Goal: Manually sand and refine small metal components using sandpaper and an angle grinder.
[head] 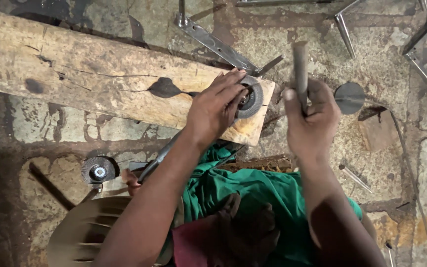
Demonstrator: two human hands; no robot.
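Flap disc held on plank
The left hand [217,108] pressed a grey ridged disc [251,100] against the wooden plank [90,79]; the right hand [310,116] gripped a blurred metal rod [300,69].

Rough wooden plank [90,79] on stained concrete floor [371,148], flap disc [251,100] on its end.
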